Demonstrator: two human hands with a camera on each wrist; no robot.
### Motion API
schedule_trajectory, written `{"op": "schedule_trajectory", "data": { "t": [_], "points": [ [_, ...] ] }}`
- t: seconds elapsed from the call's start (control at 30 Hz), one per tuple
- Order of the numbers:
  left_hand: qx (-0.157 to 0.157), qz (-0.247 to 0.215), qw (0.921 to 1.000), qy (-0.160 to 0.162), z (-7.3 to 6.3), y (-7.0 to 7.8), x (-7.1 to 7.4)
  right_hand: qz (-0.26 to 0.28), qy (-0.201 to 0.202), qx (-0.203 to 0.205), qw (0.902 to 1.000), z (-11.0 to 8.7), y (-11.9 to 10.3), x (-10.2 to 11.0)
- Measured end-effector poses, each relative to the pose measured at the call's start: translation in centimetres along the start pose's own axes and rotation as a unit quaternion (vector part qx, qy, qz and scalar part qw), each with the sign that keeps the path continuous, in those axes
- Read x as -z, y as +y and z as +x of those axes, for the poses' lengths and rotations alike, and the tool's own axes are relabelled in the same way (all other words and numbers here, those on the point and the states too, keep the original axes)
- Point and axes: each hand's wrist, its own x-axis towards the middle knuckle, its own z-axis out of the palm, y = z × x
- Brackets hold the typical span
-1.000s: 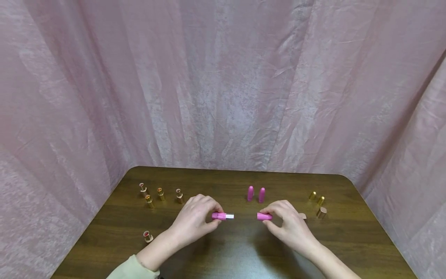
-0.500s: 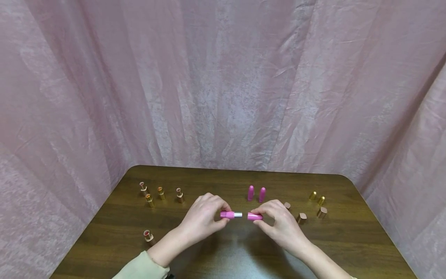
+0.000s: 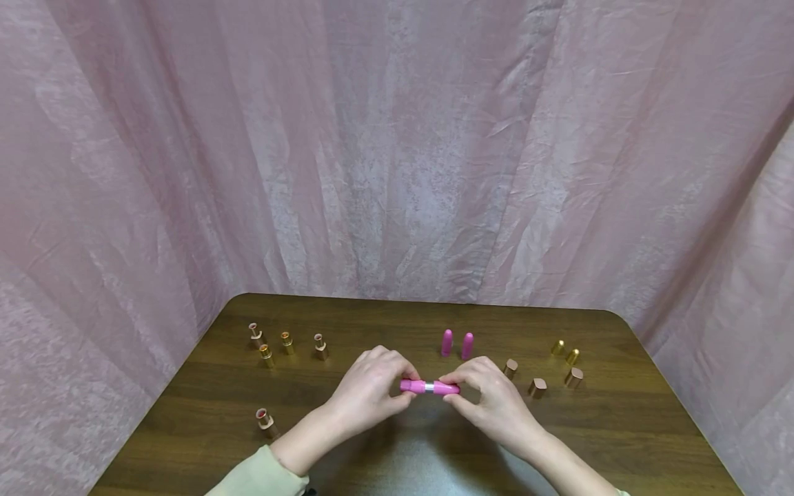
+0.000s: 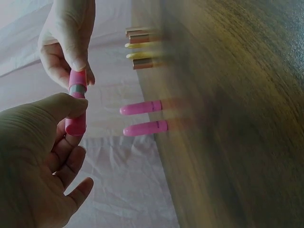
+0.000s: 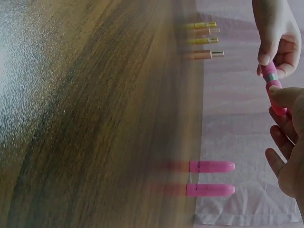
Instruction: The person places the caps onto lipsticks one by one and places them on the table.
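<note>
Above the middle of the table, my left hand (image 3: 366, 386) pinches a pink lipstick base (image 3: 411, 386) between thumb and fingers. From the other side my right hand (image 3: 490, 396) pinches a rounded pink lipstick cap (image 3: 448, 389). Base and cap lie in one line, and the cap's open end is over the silver tube (image 3: 429, 388). A short band of silver shows between the two pink parts, also in the left wrist view, where the silver tube (image 4: 77, 88) is seen close up. Behind the hands, two closed pink lipsticks (image 3: 447, 342) (image 3: 467, 346) stand upright.
At the left of the wooden table (image 3: 384, 324) stand uncapped gold lipsticks (image 3: 287, 343) and rose-gold lipsticks (image 3: 320, 346), one of them (image 3: 265, 421) near my left forearm. At the right are two gold caps (image 3: 558, 347) and several rose-gold caps (image 3: 537, 388). A pink curtain (image 3: 397, 151) hangs behind.
My hands have come together; the left moved right with the base, the right moved left with the cap. The gap has closed and the cap now covers part of the silver tube.
</note>
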Motion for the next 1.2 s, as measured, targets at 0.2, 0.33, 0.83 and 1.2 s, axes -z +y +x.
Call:
{"op": "schedule_trajectory", "data": {
  "t": [0.2, 0.33, 0.83, 1.2],
  "points": [
    [-0.008, 0.0, 1.0, 0.001, 0.1, 0.4, -0.4, 0.003, 0.01, 0.035, 0.9993, 0.2, -0.1, -0.5],
    [-0.009, 0.002, 1.0, 0.002, 0.2, 0.6, -0.6, 0.001, 0.014, 0.046, 0.9988, 0.2, -0.3, -0.6],
    [-0.005, 0.004, 1.0, 0.002, 0.1, 0.8, -1.1, -0.033, 0.032, 0.089, 0.995, 0.1, -0.2, -1.1],
    [-0.021, 0.072, 0.9969, -0.023, 1.2, 1.0, -1.8, -0.067, 0.019, 0.097, 0.9929, 0.2, 0.1, -0.8]
  ]
}}
